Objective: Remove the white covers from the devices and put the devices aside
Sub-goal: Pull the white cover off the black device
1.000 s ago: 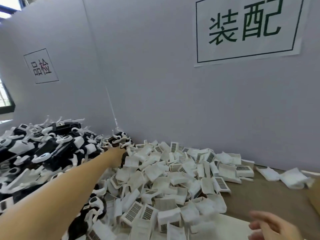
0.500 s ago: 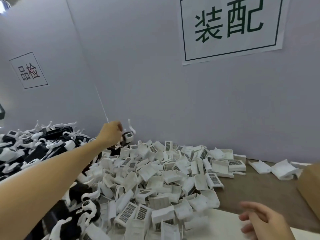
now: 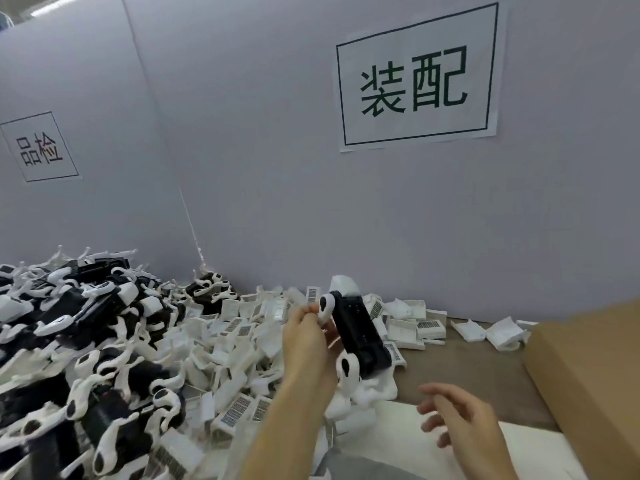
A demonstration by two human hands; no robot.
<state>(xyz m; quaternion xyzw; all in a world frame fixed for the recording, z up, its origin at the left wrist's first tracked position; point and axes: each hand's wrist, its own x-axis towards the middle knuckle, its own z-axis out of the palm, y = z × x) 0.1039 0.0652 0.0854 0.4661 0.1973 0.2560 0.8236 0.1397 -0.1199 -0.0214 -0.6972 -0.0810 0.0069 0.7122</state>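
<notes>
The left hand (image 3: 308,344) gripped a black device (image 3: 358,332) above a brown tabletop (image 3: 467,372) heaped with white covers (image 3: 242,358). The right hand (image 3: 457,415) hovered open. Grey partition walls (image 3: 277,168) carried two signs (image 3: 417,77).

- Left hand (image 3: 309,344) bare: no glove, ring or watch
- Left forearm (image 3: 277,434) bare, no sleeve showing
- Right hand (image 3: 460,420) bare too, wrist uncovered, fingers unadorned
</notes>
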